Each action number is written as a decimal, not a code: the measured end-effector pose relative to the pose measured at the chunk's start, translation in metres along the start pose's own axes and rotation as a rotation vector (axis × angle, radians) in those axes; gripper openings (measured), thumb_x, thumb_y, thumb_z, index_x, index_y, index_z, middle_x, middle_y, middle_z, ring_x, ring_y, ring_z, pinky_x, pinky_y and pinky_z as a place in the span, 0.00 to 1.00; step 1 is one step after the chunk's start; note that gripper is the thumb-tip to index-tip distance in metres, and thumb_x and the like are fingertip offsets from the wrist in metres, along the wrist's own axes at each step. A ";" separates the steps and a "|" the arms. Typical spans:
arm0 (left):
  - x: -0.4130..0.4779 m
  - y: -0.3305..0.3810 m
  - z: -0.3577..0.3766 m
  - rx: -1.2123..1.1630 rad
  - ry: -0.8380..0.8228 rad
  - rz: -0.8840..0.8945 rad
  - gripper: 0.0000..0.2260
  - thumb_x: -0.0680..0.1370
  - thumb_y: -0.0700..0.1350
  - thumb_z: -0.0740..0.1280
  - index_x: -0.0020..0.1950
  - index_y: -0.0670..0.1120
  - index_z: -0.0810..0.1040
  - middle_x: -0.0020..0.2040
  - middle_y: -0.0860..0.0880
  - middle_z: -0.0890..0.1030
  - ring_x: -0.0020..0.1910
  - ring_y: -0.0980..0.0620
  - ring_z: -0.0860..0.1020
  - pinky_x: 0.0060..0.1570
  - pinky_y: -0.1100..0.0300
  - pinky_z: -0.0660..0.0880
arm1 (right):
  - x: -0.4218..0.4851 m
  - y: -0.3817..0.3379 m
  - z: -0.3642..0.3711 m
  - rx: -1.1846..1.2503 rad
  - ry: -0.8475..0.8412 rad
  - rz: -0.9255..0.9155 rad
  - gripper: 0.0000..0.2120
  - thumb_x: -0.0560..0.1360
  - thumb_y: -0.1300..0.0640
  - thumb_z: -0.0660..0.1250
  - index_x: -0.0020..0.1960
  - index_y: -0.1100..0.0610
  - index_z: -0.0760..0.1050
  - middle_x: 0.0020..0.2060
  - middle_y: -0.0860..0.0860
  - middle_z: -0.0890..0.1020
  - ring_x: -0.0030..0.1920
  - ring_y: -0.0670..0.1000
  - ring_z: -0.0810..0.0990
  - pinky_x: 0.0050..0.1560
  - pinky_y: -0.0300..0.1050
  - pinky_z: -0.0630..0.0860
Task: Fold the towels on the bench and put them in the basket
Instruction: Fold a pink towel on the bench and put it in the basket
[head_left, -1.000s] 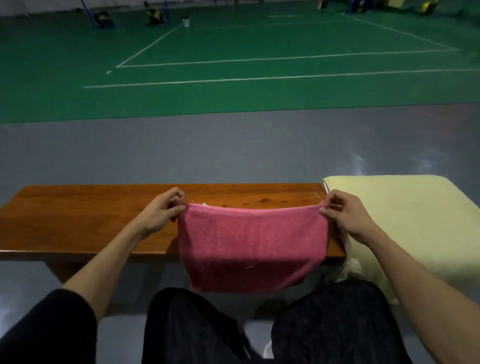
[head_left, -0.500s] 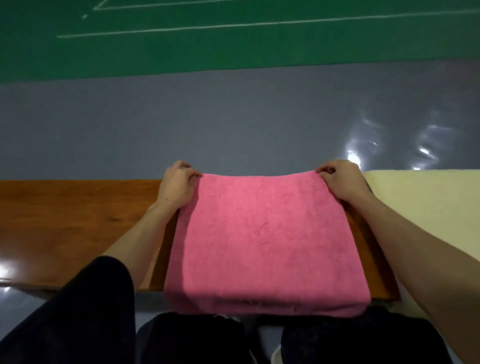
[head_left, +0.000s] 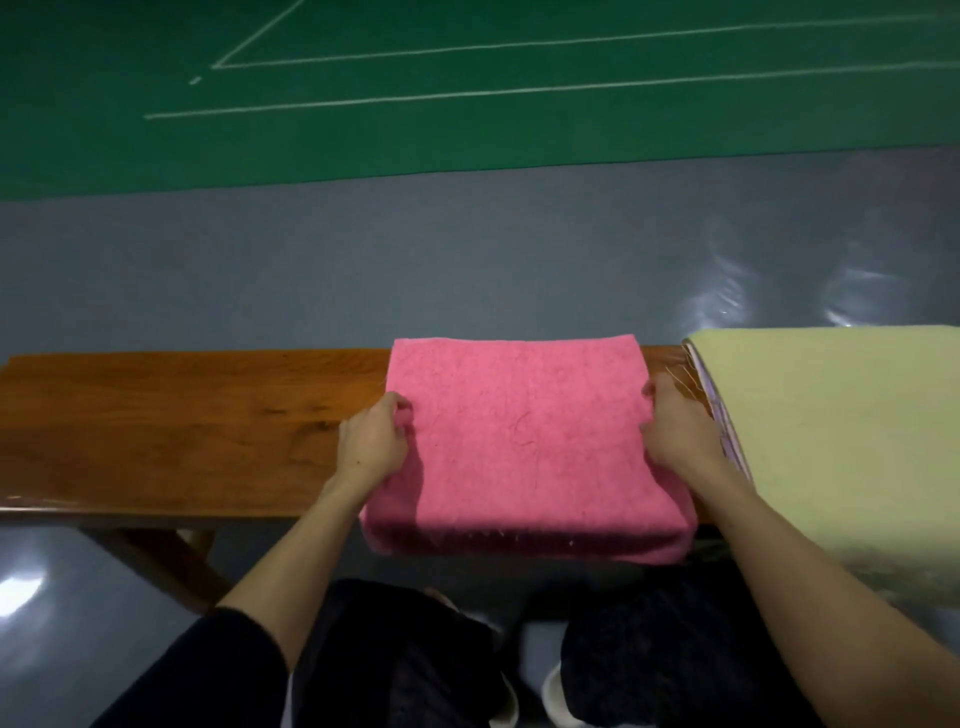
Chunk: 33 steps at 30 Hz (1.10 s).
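Pink towel: folded, lay flat on the wooden desk, near edge overhanging the front. Left hand: fingers curled, gripped its left edge. Right hand: fingers curled, gripped its right edge. Pale yellow cloth: just right of the towel.

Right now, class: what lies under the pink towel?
The wooden bench shows on both sides of the pink towel, which overhangs its near edge. Anything between towel and bench is covered.
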<state>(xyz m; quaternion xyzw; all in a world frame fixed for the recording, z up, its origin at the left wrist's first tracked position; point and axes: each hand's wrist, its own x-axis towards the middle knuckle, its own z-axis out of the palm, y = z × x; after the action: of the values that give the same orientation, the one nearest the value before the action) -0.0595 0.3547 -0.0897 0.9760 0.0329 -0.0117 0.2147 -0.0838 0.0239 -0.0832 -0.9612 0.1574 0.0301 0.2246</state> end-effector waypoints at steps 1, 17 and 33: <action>0.001 0.001 -0.003 -0.020 -0.002 -0.023 0.12 0.79 0.39 0.61 0.61 0.46 0.76 0.54 0.44 0.82 0.51 0.43 0.79 0.50 0.51 0.75 | 0.001 0.000 0.000 0.023 -0.003 0.018 0.15 0.77 0.66 0.59 0.61 0.55 0.65 0.47 0.56 0.76 0.44 0.56 0.73 0.43 0.48 0.67; -0.008 -0.020 -0.041 -0.701 -0.372 -0.322 0.13 0.75 0.33 0.67 0.54 0.47 0.81 0.60 0.48 0.74 0.57 0.48 0.74 0.54 0.50 0.75 | 0.004 0.038 -0.029 0.731 -0.394 0.095 0.11 0.69 0.72 0.72 0.48 0.62 0.79 0.53 0.60 0.79 0.51 0.56 0.78 0.50 0.49 0.78; 0.019 -0.021 -0.068 -0.936 -0.296 -0.205 0.23 0.71 0.28 0.69 0.62 0.48 0.77 0.62 0.50 0.75 0.52 0.51 0.78 0.43 0.55 0.81 | 0.026 0.037 -0.038 0.921 -0.214 -0.047 0.24 0.62 0.74 0.75 0.52 0.53 0.81 0.57 0.60 0.80 0.50 0.54 0.82 0.45 0.44 0.82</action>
<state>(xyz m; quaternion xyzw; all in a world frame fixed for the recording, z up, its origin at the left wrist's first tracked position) -0.0416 0.4031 -0.0372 0.7548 0.0995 -0.1552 0.6296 -0.0710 -0.0317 -0.0678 -0.7565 0.1087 0.0509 0.6429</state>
